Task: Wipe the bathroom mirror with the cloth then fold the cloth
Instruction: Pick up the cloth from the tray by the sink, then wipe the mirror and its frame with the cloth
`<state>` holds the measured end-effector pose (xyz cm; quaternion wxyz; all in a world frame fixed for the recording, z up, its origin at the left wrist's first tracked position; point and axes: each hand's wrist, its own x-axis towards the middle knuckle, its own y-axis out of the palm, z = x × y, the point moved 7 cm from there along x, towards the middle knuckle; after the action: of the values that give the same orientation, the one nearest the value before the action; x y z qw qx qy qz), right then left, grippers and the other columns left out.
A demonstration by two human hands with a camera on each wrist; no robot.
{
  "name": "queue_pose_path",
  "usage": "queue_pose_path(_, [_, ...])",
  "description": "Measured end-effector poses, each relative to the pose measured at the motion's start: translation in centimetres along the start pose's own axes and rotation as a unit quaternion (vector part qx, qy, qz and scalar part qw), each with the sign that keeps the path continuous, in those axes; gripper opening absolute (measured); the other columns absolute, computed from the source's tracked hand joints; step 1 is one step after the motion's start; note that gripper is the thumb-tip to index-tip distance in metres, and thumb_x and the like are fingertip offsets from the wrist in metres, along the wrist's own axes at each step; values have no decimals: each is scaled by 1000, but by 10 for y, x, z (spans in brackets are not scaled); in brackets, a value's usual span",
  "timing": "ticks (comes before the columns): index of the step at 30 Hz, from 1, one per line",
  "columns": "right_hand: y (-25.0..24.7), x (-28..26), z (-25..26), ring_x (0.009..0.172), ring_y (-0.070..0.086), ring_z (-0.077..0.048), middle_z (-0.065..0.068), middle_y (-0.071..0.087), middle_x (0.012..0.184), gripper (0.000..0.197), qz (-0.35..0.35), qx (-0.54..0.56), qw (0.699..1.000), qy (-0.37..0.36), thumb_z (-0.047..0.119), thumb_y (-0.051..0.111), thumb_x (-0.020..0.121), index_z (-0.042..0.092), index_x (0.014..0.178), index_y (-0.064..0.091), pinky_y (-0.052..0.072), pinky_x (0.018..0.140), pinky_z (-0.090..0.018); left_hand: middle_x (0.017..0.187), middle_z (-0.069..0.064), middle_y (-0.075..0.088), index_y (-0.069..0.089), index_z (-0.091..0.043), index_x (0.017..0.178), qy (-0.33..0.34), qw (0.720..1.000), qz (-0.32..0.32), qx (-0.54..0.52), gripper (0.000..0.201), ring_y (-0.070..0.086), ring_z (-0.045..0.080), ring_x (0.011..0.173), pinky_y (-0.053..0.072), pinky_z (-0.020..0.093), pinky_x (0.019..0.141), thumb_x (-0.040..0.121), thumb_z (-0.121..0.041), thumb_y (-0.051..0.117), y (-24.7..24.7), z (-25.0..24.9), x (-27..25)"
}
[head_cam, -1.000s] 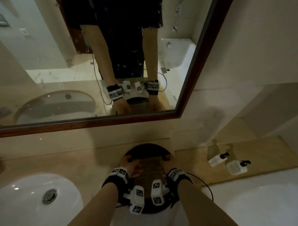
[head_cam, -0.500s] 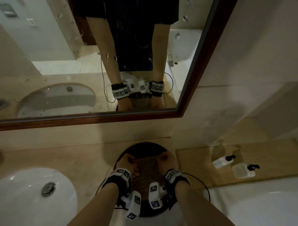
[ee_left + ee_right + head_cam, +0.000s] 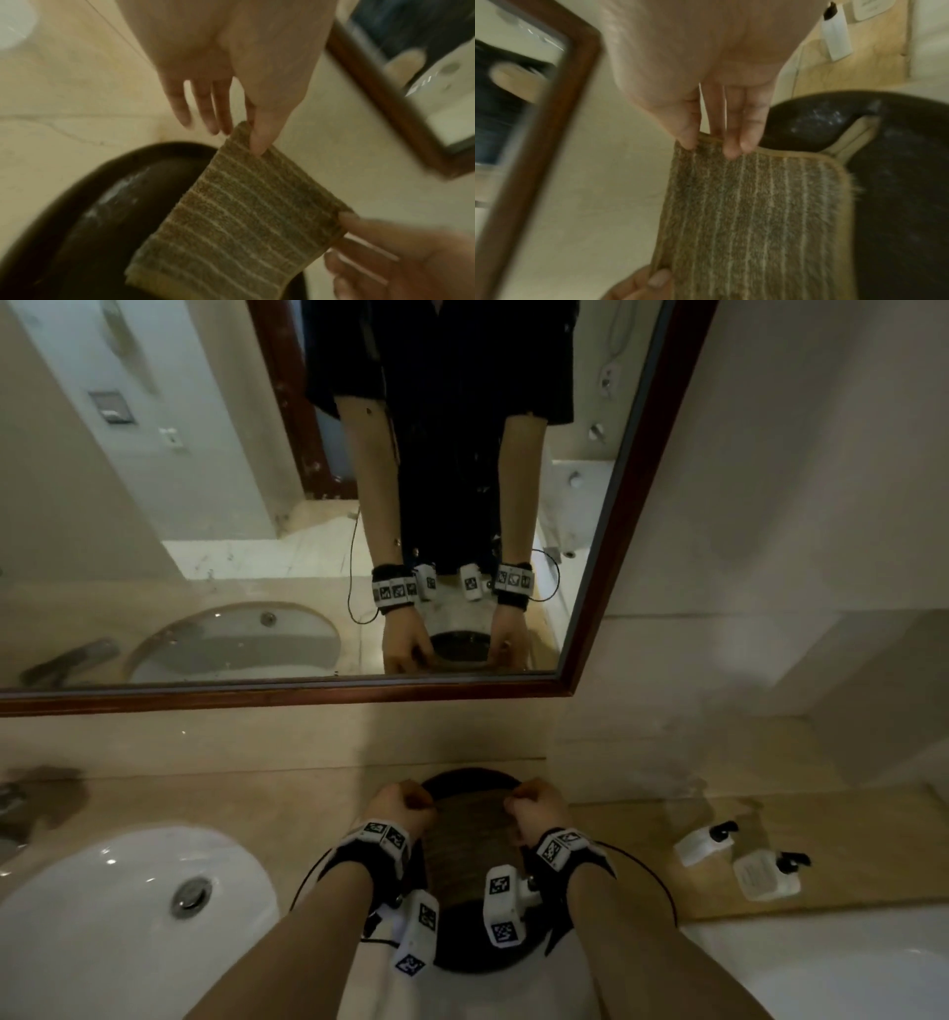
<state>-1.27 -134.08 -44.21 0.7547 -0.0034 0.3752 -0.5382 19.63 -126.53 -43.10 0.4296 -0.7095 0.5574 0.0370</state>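
A brown striped cloth [image 3: 470, 845] hangs stretched between my two hands above a dark round tray [image 3: 472, 780]. My left hand [image 3: 403, 806] pinches its far left corner, thumb on top in the left wrist view [image 3: 258, 142]. My right hand [image 3: 536, 806] pinches the far right corner between thumb and fingers [image 3: 716, 142]. The cloth [image 3: 231, 219] is doubled over, with a beige hem [image 3: 808, 157] along its edge. The wood-framed mirror [image 3: 257, 505] fills the wall above and shows both arms and the tray.
A white basin [image 3: 118, 916] lies to the left on the beige counter [image 3: 205, 793]. Two small white pump bottles [image 3: 703, 842] [image 3: 765, 875] lie on the counter to the right. Another white basin [image 3: 832, 973] edge shows at lower right.
Both hands have lifted the cloth's far corners off the tray and drawn them slightly back toward me. The head view has tilted upward, showing more of the mirror.
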Motion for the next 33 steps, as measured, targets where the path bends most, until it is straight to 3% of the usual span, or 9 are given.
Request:
queue_pose_path(5, [-15, -33, 33, 73, 60, -23, -11, 59, 97, 13, -6, 61, 998, -13, 18, 58, 95, 12, 106, 53, 48, 49, -27, 82, 6, 65, 61, -20, 73, 17, 998, -31, -55, 17, 65, 29, 92, 54, 41, 87, 80, -13, 76, -27, -20, -27])
queue_pose_path(11, [-2, -56, 61, 49, 62, -26, -15, 58, 97, 9, 31, 78, 995, -56, 13, 52, 98, 11, 105, 47, 53, 41, -30, 91, 4, 66, 61, -17, 90, 22, 985, -99, -140, 15, 62, 21, 90, 51, 31, 81, 83, -12, 74, -61, -13, -65])
queue_pose_path(14, [23, -64, 75, 57, 65, -34, -17, 55, 98, 12, 60, 86, 991, -77, 9, 51, 98, 18, 92, 45, 58, 53, -41, 86, 2, 66, 69, -12, 95, 18, 973, -132, -188, 10, 62, 21, 90, 50, 31, 84, 86, -12, 71, -79, 9, -86])
queue_pose_path(16, [48, -73, 87, 63, 65, -38, -17, 54, 101, 15, 82, 91, 988, -91, 7, 51, 97, 18, 89, 46, 59, 62, -48, 85, 5, 65, 67, -11, 92, 8, 964, -156, -216, 6, 61, 22, 85, 51, 32, 80, 87, -11, 70, -97, 28, -104])
queue_pose_path(18, [78, -86, 101, 59, 64, -34, -16, 54, 102, 10, 110, 90, 985, -100, 4, 50, 97, 14, 97, 46, 59, 63, -48, 89, 8, 63, 62, -12, 87, -19, 953, -163, -254, 6, 60, 26, 86, 54, 36, 77, 88, -10, 68, -115, 52, -123])
queue_pose_path(21, [128, -109, 121, 43, 63, -24, -15, 55, 103, 14, 160, 79, 978, -109, 3, 45, 99, 11, 109, 40, 54, 42, -32, 91, 11, 62, 60, -14, 82, -45, 939, -191, -283, 12, 62, 31, 91, 54, 39, 75, 88, -8, 68, -147, 89, -154])
queue_pose_path(23, [169, -132, 134, 37, 61, -20, -15, 56, 103, 15, 191, 63, 972, -122, 3, 44, 100, 12, 110, 38, 50, 36, -27, 94, 13, 64, 60, -14, 81, -61, 924, -229, -300, 13, 63, 32, 90, 56, 42, 75, 87, -7, 69, -174, 121, -183])
queue_pose_path(27, [244, -185, 156, 47, 65, -19, -12, 56, 105, 16, 247, 23, 957, -150, 6, 45, 100, 15, 112, 39, 56, 46, -29, 92, 12, 63, 61, -14, 80, -86, 896, -287, -329, 13, 62, 31, 88, 56, 42, 77, 88, -7, 68, -218, 181, -237])
queue_pose_path(33, [351, -265, 175, 60, 70, -25, -12, 60, 100, 15, 279, 3, 943, -183, 8, 49, 99, 17, 108, 43, 59, 56, -33, 85, 6, 57, 54, -14, 79, -93, 862, -314, -386, 18, 57, 27, 83, 51, 44, 81, 91, -3, 62, -275, 275, -310])
